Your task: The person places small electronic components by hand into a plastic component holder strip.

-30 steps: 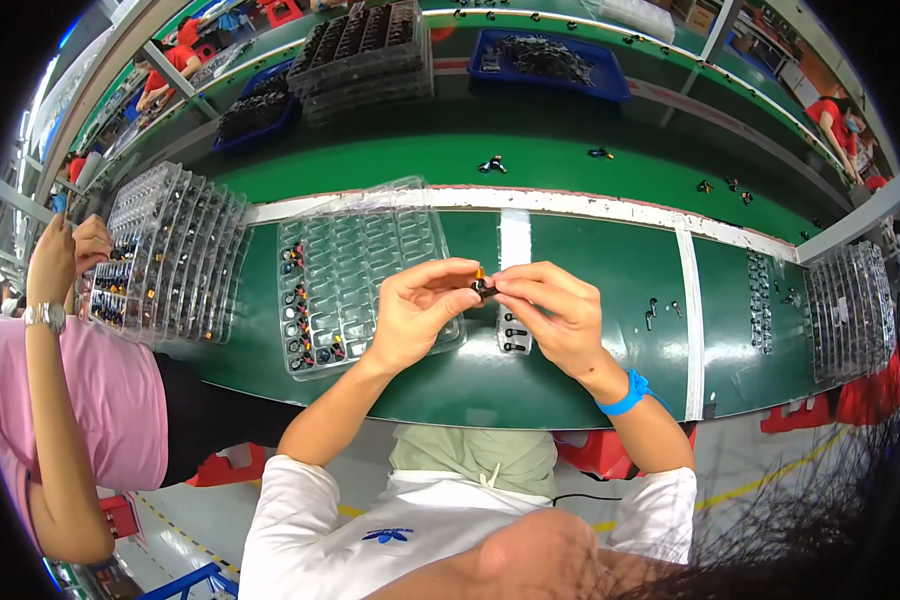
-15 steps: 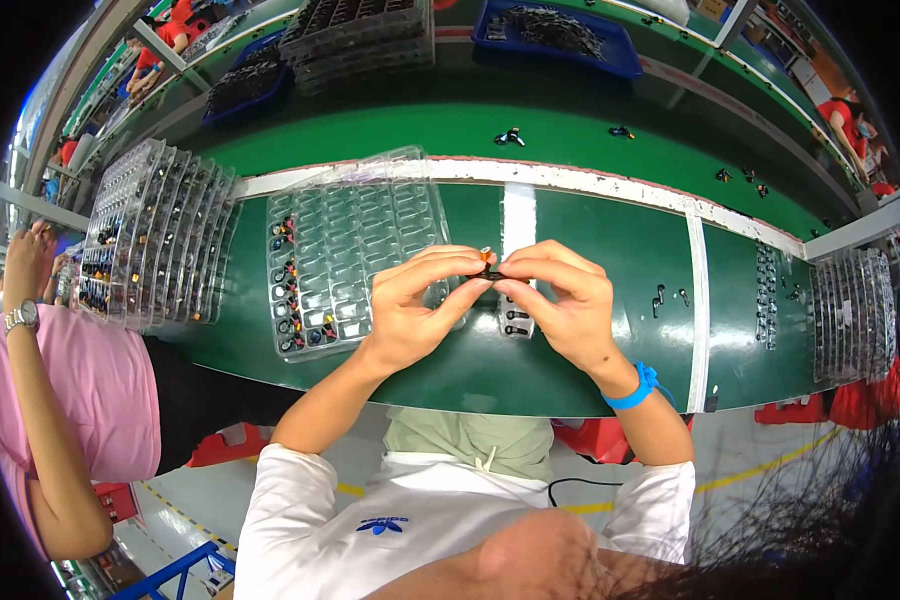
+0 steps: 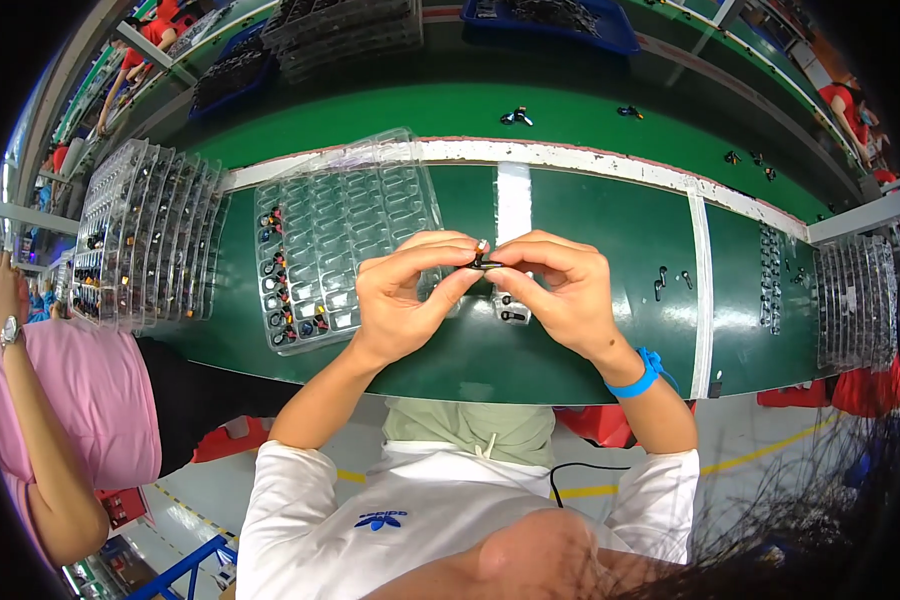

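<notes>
In front of my chest, above the green bench, my left hand (image 3: 402, 298) and my right hand (image 3: 568, 290) meet at the fingertips. Both pinch one small black earbud part (image 3: 484, 265) between thumb and forefinger. A pale and orange bit sticks up from it; its finer details are too small to read. Beneath my hands, partly hidden by them, a narrow tray (image 3: 511, 316) carries black earbud pieces. To the left of my left hand lies a clear plastic tray (image 3: 345, 240) with rows of moulded pockets, small dark parts filling its left column and part of its near edge.
Stacked clear trays (image 3: 150, 240) stand at the left, another stack (image 3: 858, 300) at the right. A green conveyor belt (image 3: 610, 150) with scattered parts runs beyond a white rail (image 3: 570, 158). Loose black pieces (image 3: 661, 284) lie right. A co-worker in pink (image 3: 70, 400) is close on my left.
The view has shifted slightly. Both hands keep their pinch, and the black earbud part appears turned a little between the fingertips, its pale bit now more visible.
</notes>
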Demonstrator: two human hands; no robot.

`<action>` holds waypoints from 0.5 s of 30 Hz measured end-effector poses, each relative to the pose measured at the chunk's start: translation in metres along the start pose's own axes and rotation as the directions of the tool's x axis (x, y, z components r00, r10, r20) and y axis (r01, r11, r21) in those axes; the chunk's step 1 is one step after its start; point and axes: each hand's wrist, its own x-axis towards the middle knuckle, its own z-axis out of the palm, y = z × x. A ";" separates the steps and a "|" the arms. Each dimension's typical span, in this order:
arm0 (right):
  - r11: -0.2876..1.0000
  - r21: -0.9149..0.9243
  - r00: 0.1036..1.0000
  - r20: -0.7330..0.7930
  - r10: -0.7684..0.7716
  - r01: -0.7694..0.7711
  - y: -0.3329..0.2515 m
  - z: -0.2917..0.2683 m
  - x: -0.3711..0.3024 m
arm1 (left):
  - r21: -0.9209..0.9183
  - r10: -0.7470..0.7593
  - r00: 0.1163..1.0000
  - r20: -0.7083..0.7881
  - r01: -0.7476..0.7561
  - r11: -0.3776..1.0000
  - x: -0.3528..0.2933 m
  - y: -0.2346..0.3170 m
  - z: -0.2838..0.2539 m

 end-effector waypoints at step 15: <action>0.986 -0.145 0.988 -0.114 -0.102 0.085 0.008 0.016 -0.002 | 0.018 -0.017 0.996 -0.086 0.019 1.000 -0.001 -0.002 0.006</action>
